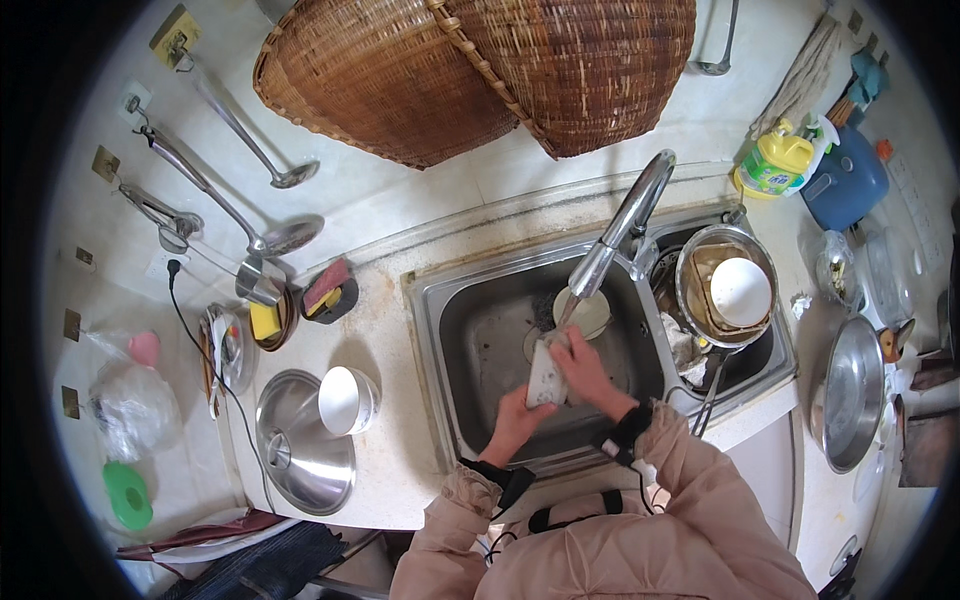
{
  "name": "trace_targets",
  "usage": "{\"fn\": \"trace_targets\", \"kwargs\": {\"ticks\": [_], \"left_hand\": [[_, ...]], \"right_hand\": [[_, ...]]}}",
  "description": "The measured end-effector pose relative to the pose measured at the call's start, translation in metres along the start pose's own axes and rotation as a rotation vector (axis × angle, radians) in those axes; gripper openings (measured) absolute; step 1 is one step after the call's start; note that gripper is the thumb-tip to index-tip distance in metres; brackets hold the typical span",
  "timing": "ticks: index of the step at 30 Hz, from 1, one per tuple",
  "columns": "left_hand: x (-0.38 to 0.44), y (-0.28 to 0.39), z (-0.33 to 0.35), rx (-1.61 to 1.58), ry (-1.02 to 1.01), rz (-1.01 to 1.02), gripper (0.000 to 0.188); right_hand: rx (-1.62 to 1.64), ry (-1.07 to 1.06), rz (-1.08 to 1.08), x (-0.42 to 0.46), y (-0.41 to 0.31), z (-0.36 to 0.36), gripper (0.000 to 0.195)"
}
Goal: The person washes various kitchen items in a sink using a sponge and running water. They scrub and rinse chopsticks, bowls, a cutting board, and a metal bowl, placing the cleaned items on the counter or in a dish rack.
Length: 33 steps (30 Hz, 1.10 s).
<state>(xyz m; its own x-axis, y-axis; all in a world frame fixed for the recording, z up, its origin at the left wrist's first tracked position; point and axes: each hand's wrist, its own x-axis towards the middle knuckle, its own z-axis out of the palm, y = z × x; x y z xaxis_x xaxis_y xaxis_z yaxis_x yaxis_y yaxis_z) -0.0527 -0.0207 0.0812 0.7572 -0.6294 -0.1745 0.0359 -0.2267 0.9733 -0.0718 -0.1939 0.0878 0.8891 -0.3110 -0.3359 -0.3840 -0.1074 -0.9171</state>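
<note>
Over the large basin of the steel sink [469,409] I hold a white dish [545,382], likely a bowl turned on its side, with dark marks on its outside. My left hand [521,420] grips its lower edge. My right hand [589,371] is on its upper part, just below the chrome faucet [611,240], from which water runs. Behind my hands, a cream bowl [592,313] sits on the basin floor near a dark scouring pad [545,306]. My fingers partly cover the dish, so its inside is hidden.
A metal pot [686,289] with a white bowl [741,291] inside stands over the small right basin. White bowls [346,401] and a steel lid [300,465] lie on the left counter. Ladles [289,236] and a woven basket [420,90] hang on the wall.
</note>
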Motion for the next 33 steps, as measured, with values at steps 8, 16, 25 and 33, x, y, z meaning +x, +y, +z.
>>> {"fn": "trace_targets", "kwargs": {"ticks": [8,16,25,33], "left_hand": [[-0.003,0.001,0.005,-0.079,-0.033,-0.095,0.023],[0.014,0.020,0.008,-0.900,0.141,-0.038,0.034],[0.027,-0.001,0.027,-0.673,0.282,0.004,0.029],[0.008,-0.001,0.012,-0.434,0.273,-0.035,0.029]], "right_hand": [[-0.068,-0.056,-0.167,0.016,0.021,0.017,0.029],[0.832,0.126,0.057,-0.006,0.042,0.020,0.030],[-0.115,0.512,-0.384,-0.032,0.002,0.026,0.019],[-0.380,0.026,-0.062,-0.019,0.056,0.005,0.027]]}}
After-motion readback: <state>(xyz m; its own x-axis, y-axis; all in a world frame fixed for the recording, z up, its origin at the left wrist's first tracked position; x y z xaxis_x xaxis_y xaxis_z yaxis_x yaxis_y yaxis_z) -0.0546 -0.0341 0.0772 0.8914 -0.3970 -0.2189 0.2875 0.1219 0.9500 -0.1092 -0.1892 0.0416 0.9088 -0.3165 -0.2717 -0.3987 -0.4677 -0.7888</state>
